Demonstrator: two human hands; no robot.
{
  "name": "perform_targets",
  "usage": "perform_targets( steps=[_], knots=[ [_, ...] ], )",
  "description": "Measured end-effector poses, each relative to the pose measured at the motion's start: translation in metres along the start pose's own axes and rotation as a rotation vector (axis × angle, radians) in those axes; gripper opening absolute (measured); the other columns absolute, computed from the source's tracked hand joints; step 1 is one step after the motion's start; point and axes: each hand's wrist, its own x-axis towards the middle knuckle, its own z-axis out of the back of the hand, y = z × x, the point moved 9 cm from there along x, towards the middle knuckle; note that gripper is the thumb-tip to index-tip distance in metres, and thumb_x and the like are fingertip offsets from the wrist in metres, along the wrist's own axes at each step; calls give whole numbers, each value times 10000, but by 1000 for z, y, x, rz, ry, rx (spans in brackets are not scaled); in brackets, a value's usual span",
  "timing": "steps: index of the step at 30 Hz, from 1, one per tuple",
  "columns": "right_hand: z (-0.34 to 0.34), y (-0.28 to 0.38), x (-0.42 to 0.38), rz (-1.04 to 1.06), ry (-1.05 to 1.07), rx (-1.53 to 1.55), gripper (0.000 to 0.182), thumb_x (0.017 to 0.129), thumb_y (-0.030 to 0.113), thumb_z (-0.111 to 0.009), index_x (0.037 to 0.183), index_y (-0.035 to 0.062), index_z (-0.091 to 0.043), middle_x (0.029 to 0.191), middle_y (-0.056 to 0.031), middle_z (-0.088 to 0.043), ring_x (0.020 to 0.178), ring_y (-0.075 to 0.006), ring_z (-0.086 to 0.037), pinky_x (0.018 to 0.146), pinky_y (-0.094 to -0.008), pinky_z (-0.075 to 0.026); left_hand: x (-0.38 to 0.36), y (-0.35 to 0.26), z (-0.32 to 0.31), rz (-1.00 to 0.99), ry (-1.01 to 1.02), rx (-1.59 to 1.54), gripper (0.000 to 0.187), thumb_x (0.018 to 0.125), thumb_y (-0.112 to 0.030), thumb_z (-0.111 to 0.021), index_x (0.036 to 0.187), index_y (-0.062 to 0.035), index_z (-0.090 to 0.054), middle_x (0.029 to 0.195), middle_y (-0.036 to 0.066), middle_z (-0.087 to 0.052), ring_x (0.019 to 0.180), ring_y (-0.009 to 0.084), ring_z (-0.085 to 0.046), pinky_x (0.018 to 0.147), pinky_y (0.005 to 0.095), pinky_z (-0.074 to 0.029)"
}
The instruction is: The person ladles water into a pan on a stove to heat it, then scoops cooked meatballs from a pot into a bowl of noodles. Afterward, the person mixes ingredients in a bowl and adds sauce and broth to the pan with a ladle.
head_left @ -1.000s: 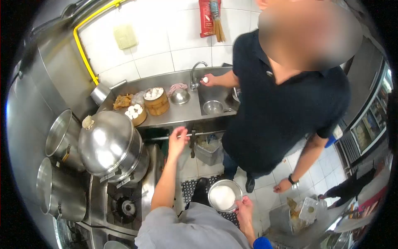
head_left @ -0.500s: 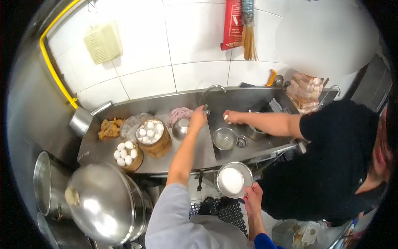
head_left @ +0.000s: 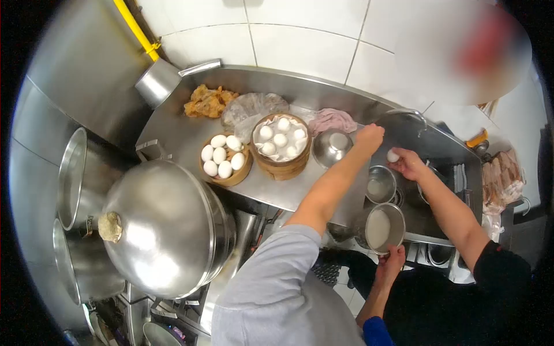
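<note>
My left hand (head_left: 370, 138) reaches over the sink's left part, its fingers curled round the tap handle at the foot of the curved tap (head_left: 407, 113); the hand hides the handle. With my right hand (head_left: 392, 260) I grip the rim of a metal pot (head_left: 393, 226), which has cloudy white contents and is at the sink's front edge. Beyond it, a metal bowl (head_left: 381, 183) sits in the basin. A co-worker's hand (head_left: 411, 166) holds a white egg (head_left: 393, 155) above the basin, right of my left hand. A metal lid or upturned bowl (head_left: 331, 147) lies below my left forearm.
Left on the steel counter (head_left: 277, 193) stand a round basket of white eggs (head_left: 219, 154) and a paper-lined bamboo steamer (head_left: 283, 166) with white egg-shaped pieces. A pink cloth (head_left: 333, 120) lies behind. A large domed steel lid (head_left: 164, 225) stands near left. The co-worker's body is close on my right.
My view has swung left and down. The pot in my right hand has come nearer the basin and now looks more tilted. My left hand stays at the tap; the co-worker still holds the egg.
</note>
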Motion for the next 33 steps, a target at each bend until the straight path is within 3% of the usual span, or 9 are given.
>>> perform_targets(
  steps=[8, 10, 11, 13, 21, 29, 33],
  knots=[
    [-3, 6, 2, 45, -34, 16, 76, 814, 42, -566, 846, 69, -503, 772, -23, -584, 546, -84, -533, 417, -181, -397, 1, 4, -7, -63, -153, 24, 140, 765, -183, -598, 821, -98, -694, 799, 171, -660, 791, 341, -651, 702, 431, -521],
    [14, -5, 3, 97, -136, 40, 72, 817, 46, -563, 854, 66, -504, 784, -25, -586, 555, -86, -536, 421, -179, -396, 20, 10, -45, -103, 177, 175, 153, 768, -170, -592, 819, -66, -693, 799, 174, -661, 789, 334, -651, 721, 439, -514],
    [20, -7, 5, 106, -150, 44, 73, 819, 49, -565, 855, 67, -504, 773, -28, -581, 549, -93, -537, 422, -192, -406, 7, -14, -8, -205, 58, 128, 194, 793, -176, -557, 807, -33, -687, 791, 182, -660, 789, 344, -647, 730, 450, -506],
    [26, -10, 6, 118, -196, 49, 78, 823, 51, -568, 842, 70, -494, 736, -29, -564, 523, -102, -529, 417, -218, -415, 10, -6, -16, -193, 81, 48, 241, 830, -197, -496, 823, -45, -684, 824, 198, -652, 808, 360, -637, 735, 458, -499],
    [31, -22, 10, 132, -232, 143, 164, 825, 53, -578, 771, 86, -427, 614, -31, -514, 430, -114, -494, 380, -245, -377, 4, -16, 7, -105, 138, 103, 141, 787, -165, -578, 834, -92, -690, 835, 206, -651, 825, 375, -635, 749, 464, -503],
    [27, -17, 11, 92, -240, 96, 163, 818, 66, -599, 752, 105, -456, 638, -17, -536, 478, -105, -498, 414, -227, -386, 10, -6, -4, -121, 106, 79, 157, 777, -174, -611, 886, -108, -704, 856, 200, -654, 835, 356, -638, 752, 450, -504],
    [21, -17, 19, 101, -212, 83, 151, 817, 85, -603, 759, 105, -465, 642, -14, -533, 487, -103, -501, 422, -227, -397, 8, -7, -1, -101, 138, 70, 189, 804, -181, -557, 895, -107, -705, 865, 196, -655, 848, 360, -635, 770, 452, -499]
  ],
)
